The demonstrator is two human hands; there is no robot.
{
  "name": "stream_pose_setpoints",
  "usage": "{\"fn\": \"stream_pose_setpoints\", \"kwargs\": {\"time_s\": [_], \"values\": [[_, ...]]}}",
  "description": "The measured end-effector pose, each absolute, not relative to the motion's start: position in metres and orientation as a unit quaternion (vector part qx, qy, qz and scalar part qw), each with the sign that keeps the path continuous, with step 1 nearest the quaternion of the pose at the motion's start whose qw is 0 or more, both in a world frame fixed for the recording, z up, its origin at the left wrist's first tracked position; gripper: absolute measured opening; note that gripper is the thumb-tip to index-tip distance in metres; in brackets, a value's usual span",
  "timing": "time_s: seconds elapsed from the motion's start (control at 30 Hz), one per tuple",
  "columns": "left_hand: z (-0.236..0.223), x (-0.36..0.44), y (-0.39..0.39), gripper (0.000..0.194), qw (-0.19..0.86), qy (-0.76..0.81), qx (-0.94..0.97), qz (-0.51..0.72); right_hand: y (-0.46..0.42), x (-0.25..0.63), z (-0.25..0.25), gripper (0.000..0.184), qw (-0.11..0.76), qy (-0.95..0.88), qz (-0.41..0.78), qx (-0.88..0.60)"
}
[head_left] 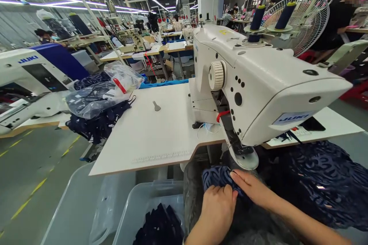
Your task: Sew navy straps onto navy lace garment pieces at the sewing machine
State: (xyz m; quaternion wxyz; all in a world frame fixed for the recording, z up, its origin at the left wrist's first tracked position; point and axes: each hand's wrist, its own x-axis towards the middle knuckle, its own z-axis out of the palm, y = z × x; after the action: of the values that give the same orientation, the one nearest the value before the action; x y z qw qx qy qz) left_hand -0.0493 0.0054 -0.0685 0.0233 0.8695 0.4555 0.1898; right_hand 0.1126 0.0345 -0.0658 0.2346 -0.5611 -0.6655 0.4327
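A navy patterned fabric piece (216,176) is held over my lap, just below and in front of the sewing machine's narrow arm bed (247,160). My left hand (216,208) is closed round its near edge, knuckles up. With thumb and fingers, my right hand (249,184) pinches the fabric's right side, close to the left hand. The white sewing machine (258,80) stands above, its handwheel (216,75) facing left and a red band (223,115) round the lower arm. Part of the fabric is hidden under my hands.
On the white table (155,134) lie a small grey metal piece (156,106) and a plastic bag (94,97) over dark straps. Clear bins (149,191) stand below, one with dark pieces (159,226). More patterned fabric (324,183) heaps at right. A fan (299,19) stands behind.
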Motion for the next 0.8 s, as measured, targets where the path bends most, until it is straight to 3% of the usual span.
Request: {"fn": "stream_pose_setpoints", "kwargs": {"time_s": [0.1,0.17,0.23,0.37,0.5,0.57,0.63,0.73,0.8], "values": [[-0.07,-0.054,-0.004,0.017,0.039,0.429,0.886,0.173,0.036,0.113,-0.074,0.043,0.135,-0.756,0.326,-0.552],[-0.063,-0.053,-0.009,0.016,0.058,0.421,0.888,0.174,0.034,0.12,-0.068,0.04,0.122,-0.794,0.263,-0.534],[-0.048,-0.052,-0.011,0.01,0.099,0.432,0.872,0.209,0.032,0.131,-0.052,0.04,0.143,-0.829,0.238,-0.485],[-0.006,-0.048,-0.004,0.041,0.234,0.418,0.821,0.311,0.026,0.157,-0.006,0.038,0.208,-0.879,0.264,-0.338],[0.021,-0.037,0.011,0.022,0.369,0.44,0.765,0.29,0.035,0.174,0.022,0.028,0.28,-0.871,0.252,-0.315],[0.021,-0.027,0.02,0.012,0.317,0.523,0.734,0.296,0.046,0.177,0.022,0.023,0.324,-0.827,0.231,-0.396],[0.015,-0.017,0.028,0.011,0.183,0.565,0.739,0.318,0.058,0.178,0.014,0.022,0.343,-0.769,0.213,-0.496],[0.004,-0.004,0.035,0.027,-0.033,0.519,0.78,0.348,0.075,0.179,-0.002,0.023,0.328,-0.715,0.224,-0.576],[0.0,0.001,0.037,0.034,-0.086,0.462,0.822,0.323,0.083,0.18,-0.011,0.024,0.321,-0.7,0.266,-0.58]]}}
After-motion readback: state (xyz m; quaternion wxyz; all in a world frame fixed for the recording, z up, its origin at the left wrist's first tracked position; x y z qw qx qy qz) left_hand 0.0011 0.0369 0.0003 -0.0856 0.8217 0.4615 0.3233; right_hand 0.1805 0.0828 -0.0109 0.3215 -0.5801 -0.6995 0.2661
